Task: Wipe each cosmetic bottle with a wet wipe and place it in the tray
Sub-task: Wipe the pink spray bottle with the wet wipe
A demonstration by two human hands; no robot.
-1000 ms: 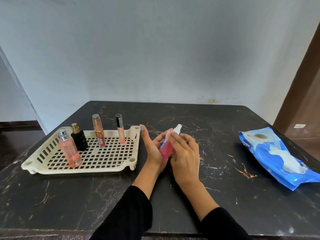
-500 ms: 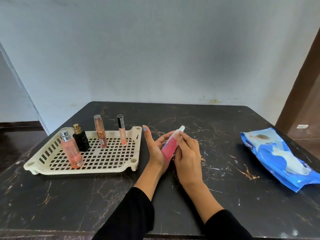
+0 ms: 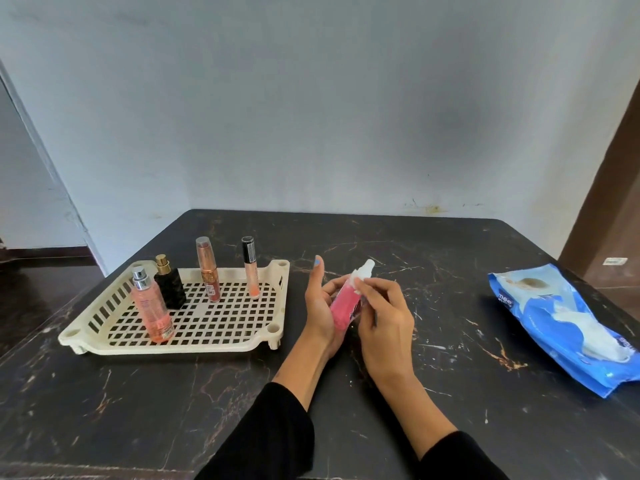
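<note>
Pink bottle (image 3: 343,306): slim clear body filled with pink liquid, white cap at the upper end, tilted with the cap away from the person; held above the tabletop (image 3: 433,306), just right of the tray.
Left hand (image 3: 320,306): cradles the bottle's lower body from the left, thumb raised, blue nail polish showing.
Right hand (image 3: 384,317): fingers curled against the bottle's upper part near the cap, pinching a bit of white wet wipe (image 3: 358,277) against it.
Tray (image 3: 242,344): cream plastic, grid floor, slotted walls, on the left of the tabletop.
In the tray: peach spray bottle (image 3: 152,310) with silver cap at front left; black bottle (image 3: 169,284) with gold cap behind it; rose-gold tube (image 3: 207,271) and a pale gloss tube (image 3: 250,268) with black cap standing upright along the back.
Wipes pack (image 3: 568,323): blue, lying flat at the right, well apart from the hands.
</note>
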